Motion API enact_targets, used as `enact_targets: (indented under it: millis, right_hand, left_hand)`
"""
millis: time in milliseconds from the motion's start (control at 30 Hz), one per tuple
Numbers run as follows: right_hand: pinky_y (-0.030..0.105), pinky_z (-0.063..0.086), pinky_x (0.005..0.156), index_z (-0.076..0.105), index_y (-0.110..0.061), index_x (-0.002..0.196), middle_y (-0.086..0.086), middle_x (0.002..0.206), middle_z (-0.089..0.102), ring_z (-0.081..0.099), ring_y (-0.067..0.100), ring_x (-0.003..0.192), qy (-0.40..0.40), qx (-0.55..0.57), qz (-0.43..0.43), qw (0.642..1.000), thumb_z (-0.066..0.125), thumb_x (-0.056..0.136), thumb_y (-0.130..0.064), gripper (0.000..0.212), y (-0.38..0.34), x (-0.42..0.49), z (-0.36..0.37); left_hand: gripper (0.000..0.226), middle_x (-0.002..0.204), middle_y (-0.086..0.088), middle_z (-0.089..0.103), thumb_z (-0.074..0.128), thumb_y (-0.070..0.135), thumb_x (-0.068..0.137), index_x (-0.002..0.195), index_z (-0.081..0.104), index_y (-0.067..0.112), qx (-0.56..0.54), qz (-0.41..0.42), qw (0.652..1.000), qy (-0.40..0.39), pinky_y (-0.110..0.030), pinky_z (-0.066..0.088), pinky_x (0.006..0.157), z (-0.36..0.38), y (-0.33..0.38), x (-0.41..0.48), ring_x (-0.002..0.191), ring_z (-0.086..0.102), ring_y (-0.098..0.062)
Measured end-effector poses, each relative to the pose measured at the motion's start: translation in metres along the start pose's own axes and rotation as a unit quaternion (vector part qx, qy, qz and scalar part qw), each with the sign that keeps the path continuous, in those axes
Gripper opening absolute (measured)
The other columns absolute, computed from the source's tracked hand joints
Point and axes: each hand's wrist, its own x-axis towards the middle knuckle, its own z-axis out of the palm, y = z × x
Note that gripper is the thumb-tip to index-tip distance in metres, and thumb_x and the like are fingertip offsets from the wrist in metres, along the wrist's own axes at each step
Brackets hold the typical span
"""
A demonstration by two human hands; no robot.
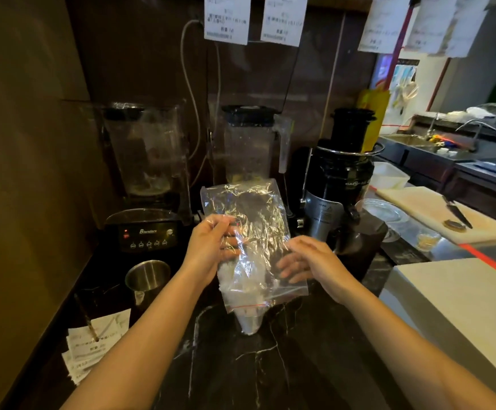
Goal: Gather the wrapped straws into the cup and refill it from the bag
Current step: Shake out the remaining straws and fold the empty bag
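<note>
A clear zip-top plastic bag [249, 220] with a red seal line is held upside down above the dark marble counter, its mouth pointing down. My left hand [211, 247] grips the bag's left side. My right hand [309, 264] presses against its lower right side, fingers spread on the plastic. Below the bag's mouth stands a cup [248, 322] holding pale wrapped straws, mostly hidden by the bag. Whitish wrapped straws show through the bag's lower left part. A steel cup [147, 276] stands to the left, with nothing showing inside.
Two blenders [149, 179] [249, 143] stand at the back, a black juicer [341, 184] to the right. Receipts on a spike [93, 341] lie at the left front. A cutting board with a knife [456, 213] and a white surface [462, 297] are on the right.
</note>
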Motion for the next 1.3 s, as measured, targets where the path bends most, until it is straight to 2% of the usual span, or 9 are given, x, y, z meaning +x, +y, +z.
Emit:
enact_targets:
  millis: [167,367,467,567,700,833,967,1067,1300]
  right_hand:
    - [0.019,0.052,0.044,0.051,-0.013,0.077,0.006,0.064,0.059,0.060,0.006,0.043,0.093,0.017,-0.051,0.994,0.044,0.096,-0.013,0.021,0.002,-0.006,-0.018]
    - [0.018,0.047,0.040,0.046,-0.015,0.075,0.003,0.059,0.053,0.051,0.004,0.039,0.196,-0.003,-0.096,0.976,0.043,0.097,-0.013,0.022,0.002,-0.011,-0.051]
    - [0.017,0.040,0.038,0.046,-0.019,0.073,0.001,0.056,0.049,0.046,0.002,0.036,0.254,-0.061,-0.085,0.961,0.043,0.096,-0.014,0.024,0.015,-0.011,-0.070]
    - [0.026,0.038,0.047,0.049,-0.020,0.074,0.000,0.060,0.048,0.046,0.012,0.047,0.300,-0.136,-0.064,0.942,0.045,0.094,-0.015,0.021,0.040,-0.007,-0.088]
    - [0.031,0.040,0.063,0.053,-0.006,0.105,0.005,0.076,0.055,0.052,0.021,0.070,0.325,-0.187,-0.035,0.926,0.050,0.093,-0.013,0.014,0.068,-0.002,-0.102]
    - [0.031,0.037,0.061,0.044,-0.005,0.106,0.007,0.067,0.050,0.051,0.024,0.068,0.294,-0.229,0.013,0.928,0.052,0.092,-0.007,0.016,0.097,-0.002,-0.108]
    - [0.030,0.039,0.072,0.054,-0.009,0.084,0.019,0.090,0.063,0.056,0.026,0.084,0.218,-0.301,0.084,0.925,0.050,0.090,-0.002,0.010,0.132,0.004,-0.108]
    - [0.033,0.043,0.086,0.066,0.001,0.101,0.022,0.114,0.062,0.059,0.031,0.102,0.162,-0.362,0.123,0.910,0.046,0.089,0.004,0.023,0.149,0.004,-0.108]
    - [0.033,0.044,0.096,0.059,0.000,0.118,0.021,0.127,0.054,0.057,0.033,0.111,0.059,-0.439,0.213,0.871,0.043,0.088,0.001,0.034,0.175,0.002,-0.106]
  left_hand:
    - [0.016,0.091,-0.004,0.065,0.046,0.027,0.094,0.103,0.056,0.018,-0.034,0.026,0.999,-0.014,-0.024,0.050,0.056,0.035,0.008,0.005,0.067,0.061,-0.011]
    - [0.056,0.105,-0.002,0.060,0.051,0.022,0.092,0.139,0.022,0.031,0.078,0.012,0.990,-0.119,-0.029,0.054,0.072,0.074,-0.010,-0.004,0.086,0.062,-0.018]
    - [0.080,0.099,-0.006,0.061,0.056,0.017,0.089,0.147,0.001,0.028,0.153,0.026,0.981,-0.115,-0.018,0.049,0.068,0.086,-0.037,-0.007,0.081,0.061,-0.013]
    - [0.096,0.104,-0.006,0.057,0.060,0.007,0.086,0.146,-0.011,0.031,0.161,0.027,0.980,-0.115,-0.016,0.050,0.060,0.100,-0.063,-0.008,0.073,0.061,-0.009]
    - [0.089,0.111,-0.001,0.053,0.061,0.003,0.084,0.147,0.005,0.032,0.233,0.018,0.961,-0.147,-0.027,0.052,0.072,0.113,-0.099,-0.004,0.085,0.062,-0.021]
    - [0.072,0.138,-0.011,0.044,0.061,0.006,0.084,0.145,0.024,0.016,0.375,0.006,0.913,-0.160,-0.030,0.037,0.105,0.116,-0.129,0.001,0.128,0.045,-0.025]
    - [0.073,0.141,-0.015,0.039,0.059,0.005,0.086,0.146,0.019,0.013,0.443,-0.035,0.875,-0.194,-0.028,0.036,0.105,0.116,-0.154,0.001,0.128,0.043,-0.026]
    - [0.078,0.150,-0.015,0.026,0.059,0.007,0.086,0.148,0.011,0.010,0.488,-0.071,0.843,-0.214,-0.032,0.034,0.111,0.117,-0.173,0.001,0.136,0.034,-0.028]
    - [0.076,0.146,-0.018,0.025,0.061,0.015,0.086,0.145,0.016,0.003,0.556,-0.121,0.786,-0.243,-0.031,0.029,0.112,0.115,-0.195,-0.003,0.134,0.035,-0.030]
